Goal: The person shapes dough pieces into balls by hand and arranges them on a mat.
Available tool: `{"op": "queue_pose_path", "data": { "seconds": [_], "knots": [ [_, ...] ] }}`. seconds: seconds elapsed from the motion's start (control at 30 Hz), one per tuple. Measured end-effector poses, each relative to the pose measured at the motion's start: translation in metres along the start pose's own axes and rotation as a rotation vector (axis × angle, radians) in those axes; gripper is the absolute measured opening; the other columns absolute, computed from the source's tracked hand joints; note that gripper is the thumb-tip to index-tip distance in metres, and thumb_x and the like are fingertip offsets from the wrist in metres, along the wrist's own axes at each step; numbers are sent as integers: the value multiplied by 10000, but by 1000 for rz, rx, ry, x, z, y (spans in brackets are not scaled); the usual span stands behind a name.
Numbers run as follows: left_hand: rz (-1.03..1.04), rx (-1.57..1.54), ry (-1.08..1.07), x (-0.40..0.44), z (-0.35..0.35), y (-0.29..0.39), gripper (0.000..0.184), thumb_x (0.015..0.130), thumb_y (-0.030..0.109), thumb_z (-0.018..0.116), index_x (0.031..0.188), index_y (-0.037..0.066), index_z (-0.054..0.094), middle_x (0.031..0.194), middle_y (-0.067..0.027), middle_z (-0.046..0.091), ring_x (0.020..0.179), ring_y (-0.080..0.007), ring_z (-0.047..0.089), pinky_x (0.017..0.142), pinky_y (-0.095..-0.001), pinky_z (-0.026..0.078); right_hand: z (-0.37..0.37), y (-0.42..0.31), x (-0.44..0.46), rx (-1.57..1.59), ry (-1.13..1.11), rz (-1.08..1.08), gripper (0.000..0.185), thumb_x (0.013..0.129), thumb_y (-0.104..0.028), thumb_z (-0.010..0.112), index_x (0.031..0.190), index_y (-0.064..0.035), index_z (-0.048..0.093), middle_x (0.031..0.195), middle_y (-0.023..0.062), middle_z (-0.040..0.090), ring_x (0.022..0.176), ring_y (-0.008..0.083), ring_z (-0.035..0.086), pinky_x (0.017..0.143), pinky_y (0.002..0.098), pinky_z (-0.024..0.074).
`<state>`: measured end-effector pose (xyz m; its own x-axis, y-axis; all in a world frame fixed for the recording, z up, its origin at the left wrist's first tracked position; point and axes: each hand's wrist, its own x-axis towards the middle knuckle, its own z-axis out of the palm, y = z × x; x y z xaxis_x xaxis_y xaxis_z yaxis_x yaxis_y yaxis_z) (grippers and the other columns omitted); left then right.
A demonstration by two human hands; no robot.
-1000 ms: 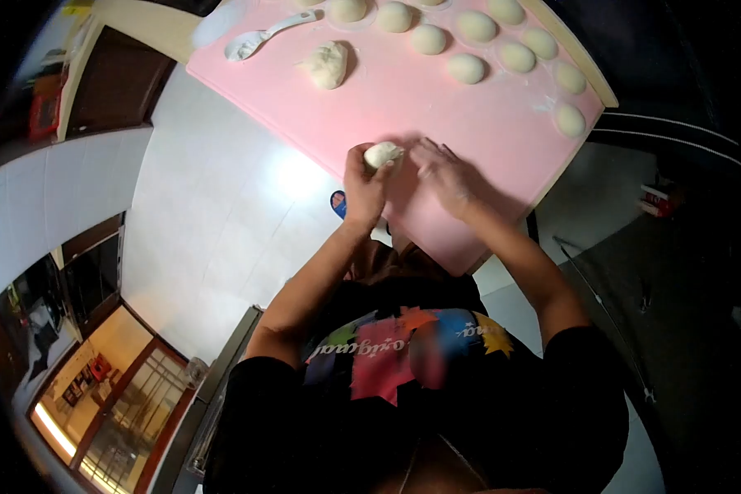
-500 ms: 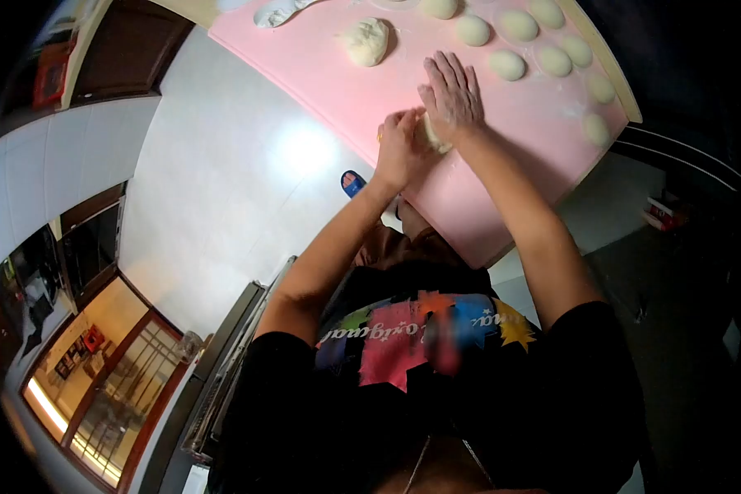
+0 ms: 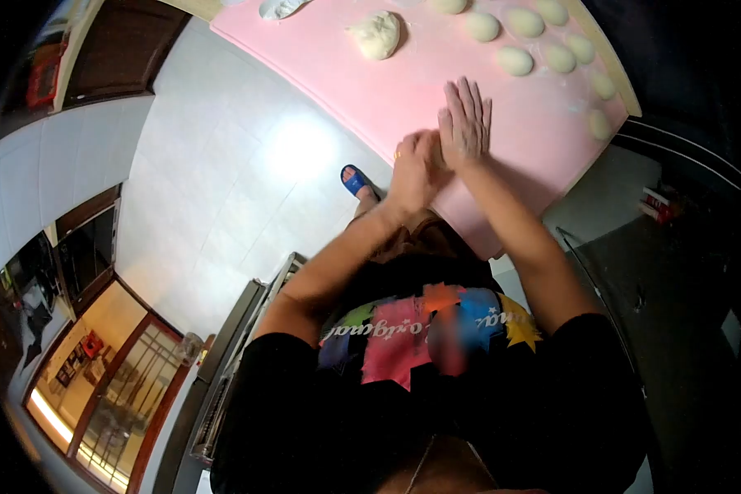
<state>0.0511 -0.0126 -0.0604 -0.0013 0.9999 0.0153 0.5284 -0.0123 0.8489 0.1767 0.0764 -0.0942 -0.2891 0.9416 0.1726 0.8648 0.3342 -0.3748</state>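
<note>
My left hand point(image 3: 417, 169), with a ring on one finger, is curled near the front edge of the pink mat point(image 3: 370, 99). Whatever lies inside its fingers is hidden. Right beside it, my right hand point(image 3: 466, 128) has its fingers stretched out, its palm side against the left hand. Beyond both hands sits a rough, uneven lump of dough point(image 3: 375, 35). Smooth round dough balls point(image 3: 515, 60) stand on the mat's far right part.
A white spoon point(image 3: 280, 8) with white powder lies at the mat's far left edge. Wooden edging point(image 3: 613, 62) borders the mat on the right. Below are the tiled floor point(image 3: 222, 165) and a foot in a blue slipper point(image 3: 353, 179).
The pale dough seen in my left hand is now out of sight between the hands. My right hand has come over against my left, fingers still stretched. The camera view has shifted.
</note>
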Motion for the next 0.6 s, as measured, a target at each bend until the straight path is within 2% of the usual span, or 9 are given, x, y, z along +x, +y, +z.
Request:
{"op": "queue_pose_path", "data": {
  "seconds": [0.13,0.17,0.2,0.27,0.33,0.4,0.47,0.53,0.6],
  "knots": [
    [-72,23,-37,57,-10,-10,744,714,132,800,1376,37,474,1271,-240,531,1175,-469,501,1013,-525,432,10,13,52,-117,14,-60,527,976,-344,506,1436,-88,485,1542,171,401,1457,358,312,1172,591,217],
    [-177,29,-89,75,-14,-7,720,712,152,806,1349,45,489,1260,-229,534,1172,-456,507,1005,-518,433,13,16,65,-117,12,-61,527,976,-344,506,1436,-88,485,1542,171,401,1457,358,312,1172,591,217],
    [-281,35,-141,85,-18,-2,697,709,173,811,1323,54,504,1249,-218,537,1169,-444,513,996,-512,435,13,19,78,-81,-1,-149,525,977,-344,503,1435,-86,485,1537,174,405,1455,350,316,1173,583,222],
    [-305,104,-130,90,-13,7,688,702,180,816,1301,45,506,1245,-210,538,1163,-432,518,987,-504,436,20,22,95,-45,-12,-237,523,978,-344,500,1433,-85,485,1533,176,409,1453,343,319,1173,575,228],
    [-326,178,-126,83,-7,13,680,694,187,820,1279,36,508,1241,-201,539,1156,-420,523,977,-496,437,26,18,100,190,-170,-121,504,991,-331,486,1429,-83,488,1529,177,413,1443,329,340,1176,550,238],
    [-239,205,-46,54,2,23,710,736,181,786,1345,9,462,1246,-208,539,1182,-401,502,1001,-461,436,14,17,77,807,-316,-7,469,1012,-286,450,1435,-87,488,1548,175,395,1448,338,340,1190,539,218],
    [-71,260,20,16,20,14,774,743,159,774,1411,21,407,1263,-215,518,1183,-417,485,1022,-484,417,2,9,25,188,-59,-52,459,1016,-274,443,1436,-94,495,1562,171,381,1464,345,324,1193,572,187],
    [-33,190,35,-2,27,6,802,730,173,798,1419,17,417,1291,-240,498,1211,-432,460,1054,-506,391,14,11,-26,11,-48,196,515,1034,-321,349,1506,-131,433,1601,108,347,1506,299,254,1209,576,121],
    [44,58,-61,-8,13,-5,785,721,187,817,1393,6,453,1308,-255,501,1218,-434,470,1049,-494,412,4,6,-18,-31,-38,189,512,1019,-314,401,1494,-127,436,1598,113,347,1503,300,260,1200,590,132]
  ]
}}
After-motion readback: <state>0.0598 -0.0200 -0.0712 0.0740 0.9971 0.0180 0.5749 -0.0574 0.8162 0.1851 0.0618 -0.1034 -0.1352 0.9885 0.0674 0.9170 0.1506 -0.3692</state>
